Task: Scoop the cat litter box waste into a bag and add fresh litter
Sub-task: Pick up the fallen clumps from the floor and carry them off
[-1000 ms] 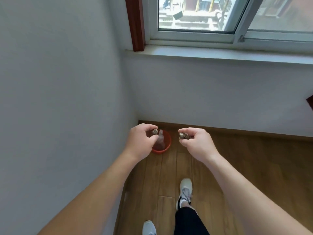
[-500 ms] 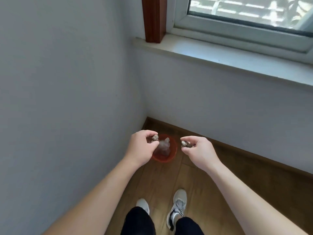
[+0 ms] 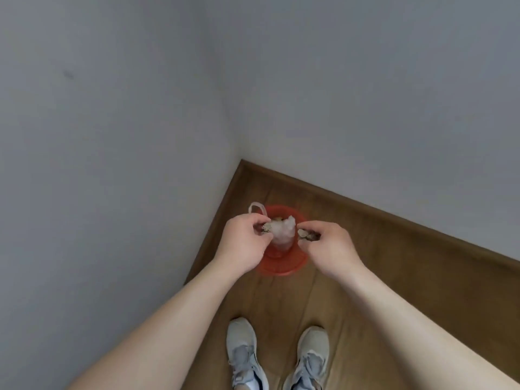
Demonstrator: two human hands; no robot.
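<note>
A small red bin (image 3: 281, 263) stands on the wooden floor in the room's corner. A clear plastic bag (image 3: 282, 233) sits inside it, with one handle loop (image 3: 257, 206) sticking up at the back left. My left hand (image 3: 243, 243) pinches a grey-brown litter clump (image 3: 266, 228) above the bin's left side. My right hand (image 3: 327, 246) pinches another clump (image 3: 305, 235) above the bin's right side. Both hands hover over the bag's opening, a short gap between them.
White walls meet in the corner just behind the bin, with a brown skirting board (image 3: 394, 218) along the right wall. My two grey shoes (image 3: 244, 353) stand on the wood floor (image 3: 394, 277) a step back from the bin.
I have stepped closer and the view has tilted down, so the window has left the frame. Both hands, still pinching the clumps, are now directly over the red bin.
</note>
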